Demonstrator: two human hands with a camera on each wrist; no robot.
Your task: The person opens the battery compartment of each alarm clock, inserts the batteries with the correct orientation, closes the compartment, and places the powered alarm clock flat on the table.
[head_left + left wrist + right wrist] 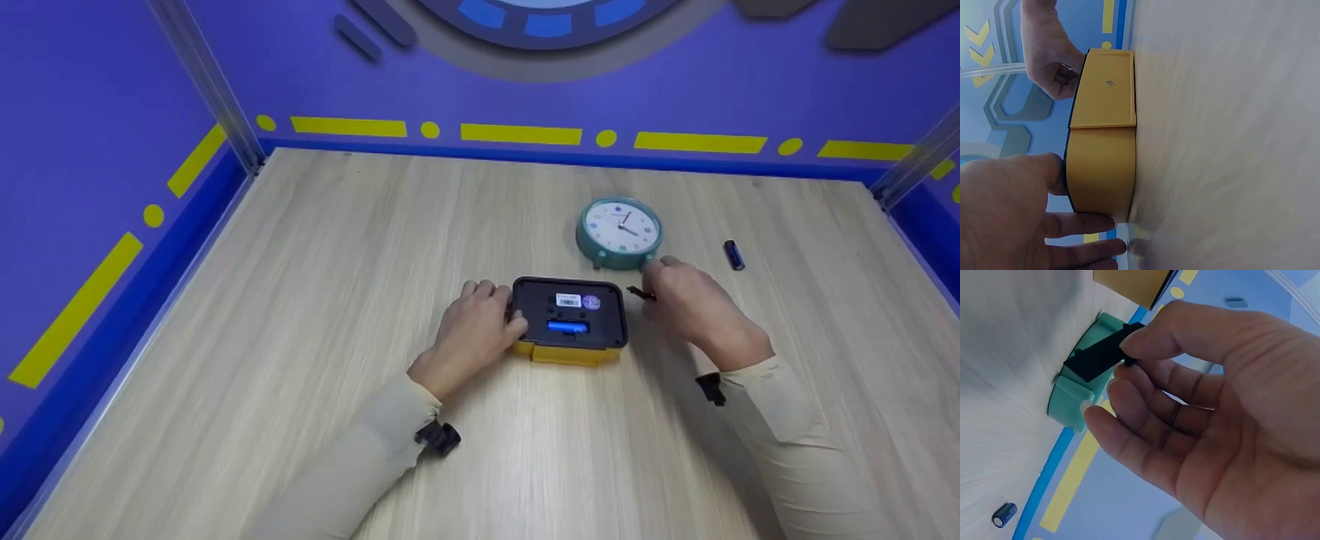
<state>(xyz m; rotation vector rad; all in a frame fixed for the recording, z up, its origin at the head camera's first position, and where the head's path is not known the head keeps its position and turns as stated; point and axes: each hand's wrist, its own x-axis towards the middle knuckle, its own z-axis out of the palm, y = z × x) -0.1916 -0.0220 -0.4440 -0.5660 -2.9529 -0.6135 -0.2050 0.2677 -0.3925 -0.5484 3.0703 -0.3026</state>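
Note:
A yellow clock (576, 355) lies with its black back (534, 311) up; its face is hidden. In the open battery slot of that back sits a blue battery (568, 328). My left hand (474, 330) holds the clock's left end, thumb (1057, 173) on the back's edge and fingers along the side. Between thumb and fingertips my right hand (694, 307) pinches a small black battery cover (1098, 354), raised just right of the clock.
Beyond the yellow clock, a round teal clock (621, 227) lies face up, close to my right hand. A dark blue battery (734, 255) lies farther right on the wooden table (360, 247). Blue panels (517, 97) with yellow marks border the table.

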